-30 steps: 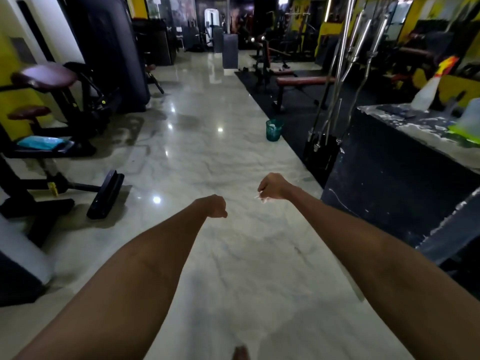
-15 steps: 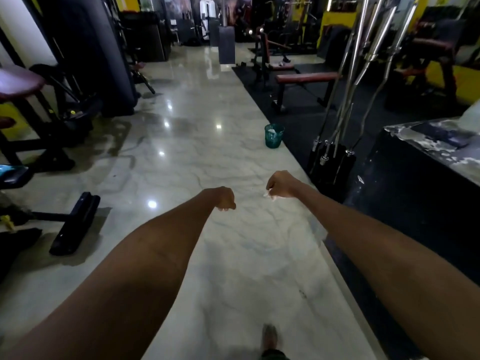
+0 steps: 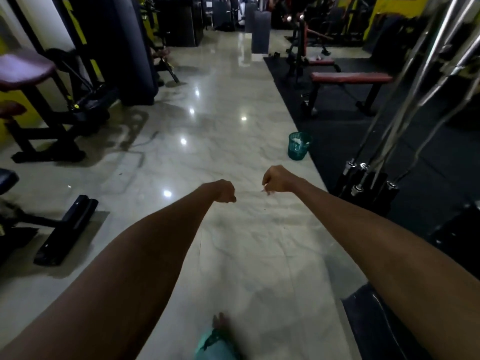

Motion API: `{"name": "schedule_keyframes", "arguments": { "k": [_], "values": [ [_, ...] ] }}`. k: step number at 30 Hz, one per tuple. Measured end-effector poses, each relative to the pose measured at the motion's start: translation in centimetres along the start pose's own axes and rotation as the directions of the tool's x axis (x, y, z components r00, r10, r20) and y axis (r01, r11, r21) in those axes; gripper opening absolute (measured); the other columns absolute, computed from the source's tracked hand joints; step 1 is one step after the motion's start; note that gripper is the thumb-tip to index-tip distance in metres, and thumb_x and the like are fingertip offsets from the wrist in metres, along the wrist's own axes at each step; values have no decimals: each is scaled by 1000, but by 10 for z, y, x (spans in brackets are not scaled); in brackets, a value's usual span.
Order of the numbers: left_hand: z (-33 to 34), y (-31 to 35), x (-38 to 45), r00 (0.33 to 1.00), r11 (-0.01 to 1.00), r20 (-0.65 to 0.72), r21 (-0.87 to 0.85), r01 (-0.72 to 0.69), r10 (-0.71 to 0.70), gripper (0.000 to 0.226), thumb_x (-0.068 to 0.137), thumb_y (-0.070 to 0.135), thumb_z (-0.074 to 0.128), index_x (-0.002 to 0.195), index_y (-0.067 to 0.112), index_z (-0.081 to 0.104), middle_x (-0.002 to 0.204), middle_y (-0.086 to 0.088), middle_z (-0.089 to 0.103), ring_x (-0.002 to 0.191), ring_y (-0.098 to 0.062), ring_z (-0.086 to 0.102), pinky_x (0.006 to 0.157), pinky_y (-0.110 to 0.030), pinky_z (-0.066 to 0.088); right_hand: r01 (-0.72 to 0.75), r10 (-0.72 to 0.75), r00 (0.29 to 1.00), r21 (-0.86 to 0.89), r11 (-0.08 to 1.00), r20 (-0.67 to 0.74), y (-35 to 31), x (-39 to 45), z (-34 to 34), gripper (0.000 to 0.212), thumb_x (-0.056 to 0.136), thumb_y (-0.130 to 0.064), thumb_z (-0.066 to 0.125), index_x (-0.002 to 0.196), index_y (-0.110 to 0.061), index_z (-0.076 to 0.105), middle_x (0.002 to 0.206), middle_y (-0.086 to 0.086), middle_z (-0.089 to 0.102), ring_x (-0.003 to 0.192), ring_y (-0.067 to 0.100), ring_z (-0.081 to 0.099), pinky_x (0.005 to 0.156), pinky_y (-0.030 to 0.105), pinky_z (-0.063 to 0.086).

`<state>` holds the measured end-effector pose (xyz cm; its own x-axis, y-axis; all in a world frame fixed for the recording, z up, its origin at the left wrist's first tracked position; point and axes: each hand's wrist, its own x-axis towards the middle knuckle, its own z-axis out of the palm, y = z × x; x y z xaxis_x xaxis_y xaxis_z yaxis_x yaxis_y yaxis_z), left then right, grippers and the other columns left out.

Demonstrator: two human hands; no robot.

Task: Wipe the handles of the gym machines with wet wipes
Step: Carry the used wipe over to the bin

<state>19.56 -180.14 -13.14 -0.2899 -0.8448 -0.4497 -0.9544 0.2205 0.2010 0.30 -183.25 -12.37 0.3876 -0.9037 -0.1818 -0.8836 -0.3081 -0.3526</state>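
Note:
Both my arms stretch out ahead over the marble floor (image 3: pixel 213 141). My right hand (image 3: pixel 279 179) is curled into a fist, and a small white scrap of wet wipe (image 3: pixel 265 190) pokes out under its fingers. My left hand (image 3: pixel 223 190) is curled into a fist with nothing seen in it. A green mesh bin (image 3: pixel 298 146) with white scraps inside stands on the floor ahead of my right hand, at the edge of the black mat. Neither hand touches any machine handle.
Black gym machines with maroon pads (image 3: pixel 23 68) line the left side, with a foot bar (image 3: pixel 65 229) low on the floor. A rack of upright steel barbells (image 3: pixel 368 178) stands at right, a red flat bench (image 3: pixel 350 79) behind it. My foot (image 3: pixel 220 323) shows at the bottom.
I have walked forward along the aisle; the bin and barbell rack are closer and the marble-topped counter has left view. Both fists kept the same pose.

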Motion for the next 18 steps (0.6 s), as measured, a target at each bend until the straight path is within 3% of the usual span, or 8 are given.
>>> {"name": "schedule_keyframes", "arguments": {
  "k": [3, 6, 7, 10, 14, 18],
  "values": [
    [-22, -27, 59, 1000, 1000, -6, -11, 16, -16, 33, 97, 20, 50, 118, -2, 63, 122, -16, 61, 116, -27, 55, 97, -31, 42, 4, -5, 1000, 48, 999, 23, 17, 72, -2, 26, 78, -9, 72, 99, 5, 70, 100, 17, 70, 90, 22, 66, 63, 13, 42],
    [-50, -56, 126, 1000, 999, 14, -48, 10, -9, 32, 96, 16, 51, 115, -7, 63, 120, -19, 62, 114, -29, 57, 78, -20, 45, -25, 19, 996, 75, 997, 87, 36, 148, -11, 21, 80, -3, 68, 98, 8, 68, 98, 21, 70, 76, 16, 63, 45, 3, 38],
    [-61, -66, 145, 1000, 999, 22, -50, 20, -19, 32, 96, 17, 52, 114, -7, 63, 120, -19, 63, 114, -29, 57, 78, -20, 45, -33, 26, 995, 74, 997, 99, 42, 170, -16, 20, 80, -3, 68, 97, 9, 69, 97, 21, 70, 74, 15, 62, 44, 3, 38],
    [-104, -89, 209, 1000, 1000, 16, 22, 18, -18, 36, 97, 25, 50, 114, -3, 64, 120, -15, 62, 115, -27, 55, 95, -29, 40, -26, 22, 996, 43, 999, 90, 57, 237, -42, 20, 79, -7, 70, 94, 7, 70, 94, 19, 71, 77, 17, 65, 48, 4, 39],
    [-161, -106, 289, 998, 994, -54, 100, -38, 44, 41, 100, 28, 42, 122, -3, 57, 131, -19, 53, 121, -31, 49, 98, -32, 36, -33, 31, 999, 48, 998, 43, 78, 319, -69, 24, 79, -10, 71, 98, 5, 70, 97, 17, 71, 89, 23, 67, 53, 10, 39],
    [-186, -122, 363, 995, 982, 16, 162, -99, 98, 40, 102, 28, 39, 130, 3, 54, 139, -13, 49, 128, -27, 42, 103, -29, 31, -42, 39, 997, 30, 999, 69, 104, 393, -80, 25, 78, -11, 72, 98, 3, 70, 97, 17, 71, 91, 22, 66, 68, 18, 41]
  ]
}}
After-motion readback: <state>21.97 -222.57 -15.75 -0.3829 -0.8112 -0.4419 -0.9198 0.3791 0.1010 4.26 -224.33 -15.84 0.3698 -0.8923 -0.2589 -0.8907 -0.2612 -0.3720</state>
